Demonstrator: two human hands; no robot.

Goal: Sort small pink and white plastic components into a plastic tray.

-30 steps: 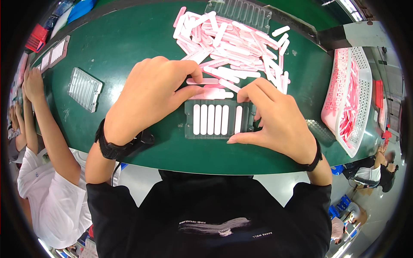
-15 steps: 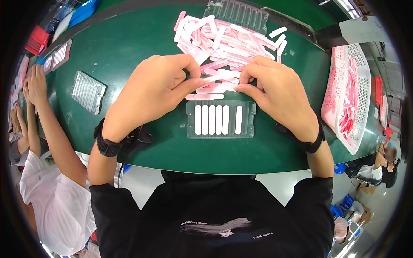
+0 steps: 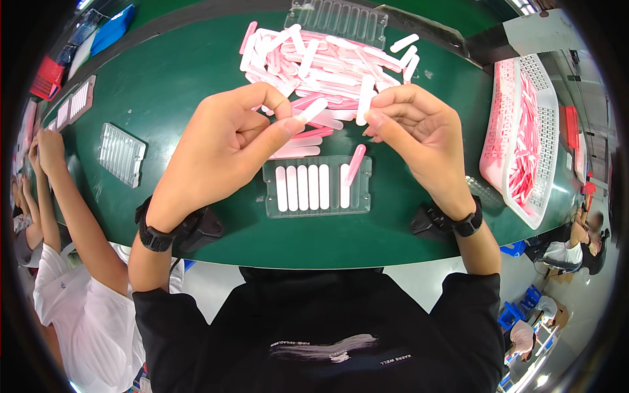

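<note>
My left hand (image 3: 246, 134) pinches a short, flat, round-ended white strip (image 3: 313, 110) between thumb and forefinger. Between the thumb and forefinger of my right hand (image 3: 419, 124), another white strip (image 3: 365, 98) stands almost upright. Below both hands lies a clear slotted tray (image 3: 361, 196), with several white strips (image 3: 302, 188) side by side in it and one set apart toward the right. A pink strip (image 3: 356, 165) lies aslant across the tray's upper right part. Just beyond my hands spreads a loose pile of pink and white strips (image 3: 327, 65).
A second clear tray (image 3: 337, 19) sits behind the pile, another (image 3: 121, 154) to the left. At the right stands a white perforated basket (image 3: 549, 164) of pink strips. A co-worker's arm (image 3: 88, 216) rests at the table's left edge, near a filled tray (image 3: 80, 101).
My hands have drawn apart, each with a white strip; the right one's strip is now turned upright. A pink strip now lies on the tray. The whole view has shifted slightly.
</note>
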